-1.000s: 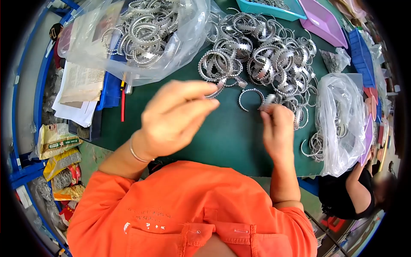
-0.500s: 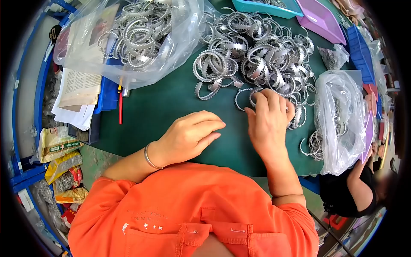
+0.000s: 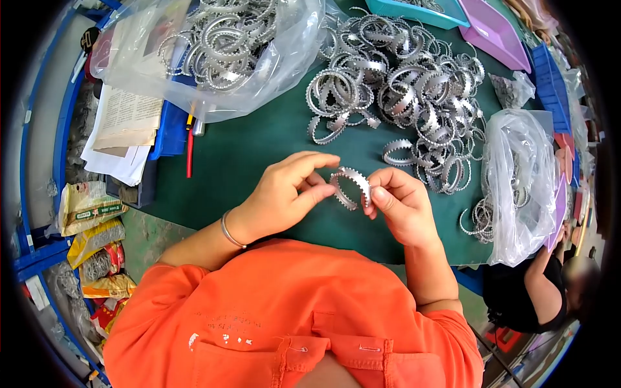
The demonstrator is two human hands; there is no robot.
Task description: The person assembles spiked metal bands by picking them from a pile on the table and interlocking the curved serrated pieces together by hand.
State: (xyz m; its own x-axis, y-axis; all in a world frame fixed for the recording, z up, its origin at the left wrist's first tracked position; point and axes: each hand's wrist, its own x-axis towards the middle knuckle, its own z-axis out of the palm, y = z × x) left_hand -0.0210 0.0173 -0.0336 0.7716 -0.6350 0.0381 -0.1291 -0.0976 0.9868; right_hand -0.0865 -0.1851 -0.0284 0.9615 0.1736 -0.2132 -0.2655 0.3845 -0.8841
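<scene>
My right hand [image 3: 402, 202] pinches a silver toothed metal ring [image 3: 362, 183] by its right side, thumb and fingers closed on the band. The ring is held upright and tilted above the green table, in front of my chest. My left hand [image 3: 288, 191] is at the ring's left side with thumb and index finger apart. Its thumb tip is at the ring's edge; whether it presses on it I cannot tell. Beyond my hands lies a heap of similar toothed rings [image 3: 404, 90], with one ring [image 3: 399, 152] at its near edge.
A clear plastic bag [image 3: 284, 71] of rings lies at the back left, beside papers [image 3: 126, 123] and a red pen [image 3: 189, 154]. Another plastic bag [image 3: 521, 187] is on the right. Teal [image 3: 446, 19] and purple trays [image 3: 495, 39] stand behind. A person in black [image 3: 524, 291] is at right.
My right hand has drawn back from the heap toward me, bringing a toothed metal ring. My left hand has spread its thumb and index finger at the ring's left side.
</scene>
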